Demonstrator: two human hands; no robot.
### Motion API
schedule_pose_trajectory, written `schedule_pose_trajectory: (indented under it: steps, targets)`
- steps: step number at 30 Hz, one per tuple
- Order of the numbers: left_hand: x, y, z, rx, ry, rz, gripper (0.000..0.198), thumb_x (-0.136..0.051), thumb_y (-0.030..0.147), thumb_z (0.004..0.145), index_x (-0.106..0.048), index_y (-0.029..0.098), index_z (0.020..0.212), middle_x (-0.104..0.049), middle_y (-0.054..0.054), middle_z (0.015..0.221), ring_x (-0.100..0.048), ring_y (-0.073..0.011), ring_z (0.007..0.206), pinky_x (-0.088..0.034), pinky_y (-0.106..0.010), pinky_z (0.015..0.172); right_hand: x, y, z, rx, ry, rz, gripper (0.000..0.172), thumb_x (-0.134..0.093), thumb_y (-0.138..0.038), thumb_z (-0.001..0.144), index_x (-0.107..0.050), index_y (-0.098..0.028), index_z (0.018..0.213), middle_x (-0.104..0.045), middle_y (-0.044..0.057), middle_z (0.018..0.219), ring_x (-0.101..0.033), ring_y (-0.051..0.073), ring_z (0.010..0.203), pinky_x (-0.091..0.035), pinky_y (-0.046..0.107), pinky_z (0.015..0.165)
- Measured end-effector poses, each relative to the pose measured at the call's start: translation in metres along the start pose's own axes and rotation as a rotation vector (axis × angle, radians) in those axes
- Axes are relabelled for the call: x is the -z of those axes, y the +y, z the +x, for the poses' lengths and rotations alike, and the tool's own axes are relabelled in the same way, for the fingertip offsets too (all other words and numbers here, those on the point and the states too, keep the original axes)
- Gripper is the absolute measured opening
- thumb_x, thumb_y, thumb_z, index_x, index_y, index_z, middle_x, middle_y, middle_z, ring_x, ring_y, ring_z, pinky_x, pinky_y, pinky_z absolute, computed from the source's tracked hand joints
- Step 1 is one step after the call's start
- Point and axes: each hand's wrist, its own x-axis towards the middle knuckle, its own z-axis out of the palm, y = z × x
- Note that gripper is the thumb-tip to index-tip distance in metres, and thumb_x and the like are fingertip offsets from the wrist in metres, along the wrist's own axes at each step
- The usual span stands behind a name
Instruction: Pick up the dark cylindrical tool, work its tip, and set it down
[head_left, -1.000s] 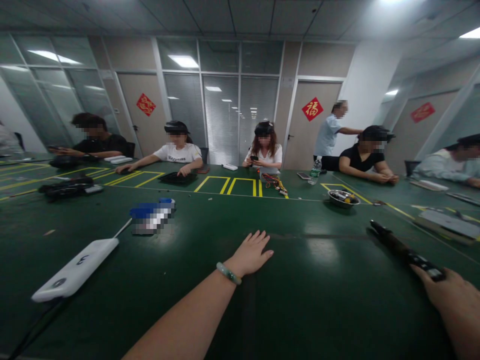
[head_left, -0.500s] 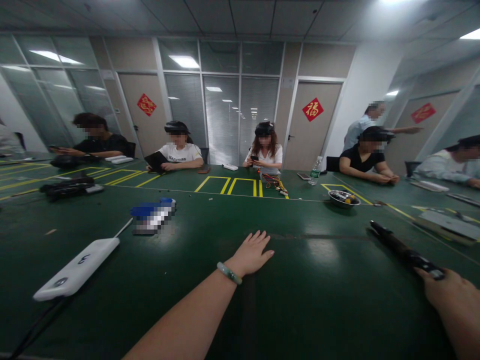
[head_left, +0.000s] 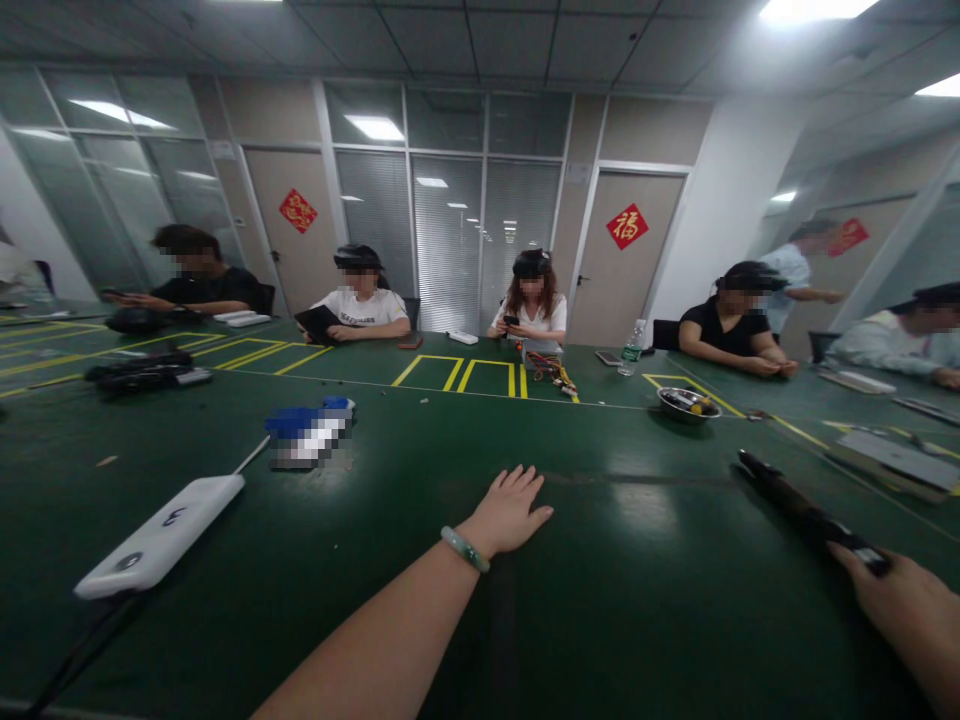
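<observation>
My left hand [head_left: 510,512] lies palm down on the green table [head_left: 615,600], its fingers slightly spread and nothing in it. A green bangle [head_left: 465,549] circles that wrist. At the right edge, my right hand [head_left: 904,605] is closed around the near end of a long black stick-shaped tool [head_left: 802,510]. The tool slants away over the table toward the left; its exact kind does not show. Part of the right-hand fingers is hidden under the hand.
A white power bank [head_left: 161,535] with a cable lies left, near a blurred blue-and-white item [head_left: 311,432]. Across the table are a metal bowl [head_left: 688,405] of small parts, a bottle [head_left: 632,348], coloured wires [head_left: 551,370] and a black cable bundle [head_left: 142,375]. Several people sit opposite.
The view has shifted slightly, so the things on the table sit a little differently in the picture. Both hands keep their poses. A standing person at the back has moved right.
</observation>
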Motion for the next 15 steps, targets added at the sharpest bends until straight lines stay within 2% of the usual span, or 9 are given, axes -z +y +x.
schedule_pose_trajectory:
  steps: [3, 5, 7, 11, 15]
  targets:
    - [0.001, 0.002, 0.000, 0.010, -0.006, 0.002, 0.072, -0.014, 0.067, 0.093, -0.018, 0.027, 0.152, -0.013, -0.002, 0.159, -0.009, -0.0261, 0.146, -0.010, -0.050, 0.117, 0.010, -0.018, -0.015, -0.140, -0.117, 0.065, 0.078, -0.038, -0.083, 0.067, -0.065, -0.025, 0.112, -0.057, 0.033, 0.106, -0.055, 0.047, 0.094, -0.028, 0.055, 0.067]
    - [0.001, 0.003, -0.001, 0.014, 0.004, -0.002, 0.072, -0.016, 0.068, 0.093, -0.016, 0.027, 0.152, -0.014, -0.002, 0.159, -0.010, -0.0273, 0.146, -0.012, -0.052, 0.117, 0.016, -0.041, -0.031, -0.052, -0.109, 0.084, 0.074, -0.041, -0.077, 0.071, -0.063, -0.024, 0.118, -0.058, 0.030, 0.112, -0.054, 0.045, 0.101, -0.030, 0.055, 0.073]
    - [0.002, 0.004, -0.002, 0.012, 0.020, -0.011, 0.073, -0.019, 0.068, 0.092, -0.013, 0.027, 0.153, -0.014, -0.004, 0.158, -0.012, -0.0284, 0.145, -0.014, -0.054, 0.116, 0.021, -0.074, -0.049, 0.098, -0.082, 0.106, 0.070, -0.039, -0.072, 0.076, -0.059, -0.024, 0.123, -0.058, 0.026, 0.117, -0.052, 0.042, 0.108, -0.031, 0.055, 0.081]
    - [0.008, 0.011, -0.003, -0.013, 0.087, 0.001, 0.077, -0.027, 0.067, 0.092, -0.004, 0.026, 0.153, -0.010, -0.006, 0.159, -0.010, -0.0286, 0.145, -0.015, -0.053, 0.116, 0.030, -0.165, -0.090, 0.428, -0.074, 0.146, 0.062, -0.034, -0.064, 0.084, -0.054, -0.025, 0.127, -0.059, 0.015, 0.122, -0.048, 0.038, 0.118, -0.029, 0.056, 0.096]
    - [0.017, 0.022, -0.005, -0.087, 0.238, 0.079, 0.083, -0.042, 0.061, 0.090, -0.002, 0.025, 0.153, -0.007, -0.004, 0.160, -0.006, -0.0253, 0.146, -0.011, -0.048, 0.118, 0.034, -0.268, -0.140, 0.662, -0.178, 0.240, 0.049, -0.043, -0.054, 0.086, -0.054, -0.026, 0.125, -0.060, 0.008, 0.121, -0.048, 0.032, 0.119, -0.027, 0.050, 0.101]
